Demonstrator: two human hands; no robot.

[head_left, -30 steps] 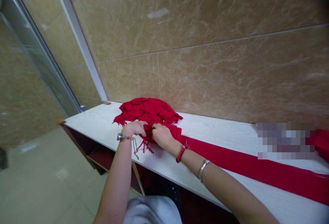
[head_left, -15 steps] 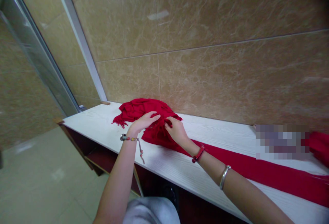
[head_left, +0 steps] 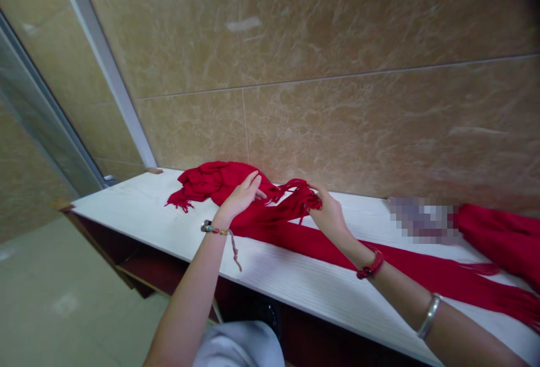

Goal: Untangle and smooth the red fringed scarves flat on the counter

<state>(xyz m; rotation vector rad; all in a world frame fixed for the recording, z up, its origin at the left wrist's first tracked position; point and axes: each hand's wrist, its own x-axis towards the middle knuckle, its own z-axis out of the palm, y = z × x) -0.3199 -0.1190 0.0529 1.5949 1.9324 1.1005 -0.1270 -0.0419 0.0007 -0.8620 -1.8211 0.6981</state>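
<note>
My right hand [head_left: 331,213] grips the fringed end of a red scarf [head_left: 291,208], raised a little over the white counter top [head_left: 253,263]. Fingers apart, my left hand [head_left: 242,198] rests on the red cloth near the bunched part. That bunched red cloth [head_left: 206,180] lies against the wall, with tassels hanging at its left. Below my right hand, a long flat strip of red scarf [head_left: 405,266] runs to the right and ends in fringe. Where the strip joins the cloth under my left hand, I cannot tell one piece from another.
More red cloth [head_left: 506,238] lies at the right, beside a blurred-out item [head_left: 424,221]. A tiled wall [head_left: 337,125] closes off the back. Dark open shelves [head_left: 156,271] sit under the counter, and a small brown piece [head_left: 154,171] lies at its far left corner.
My right hand has moved right, drawing the fringed scarf end away from the pile. My left hand has left the counter's front side and lies farther back on the cloth. The view has shifted right.
</note>
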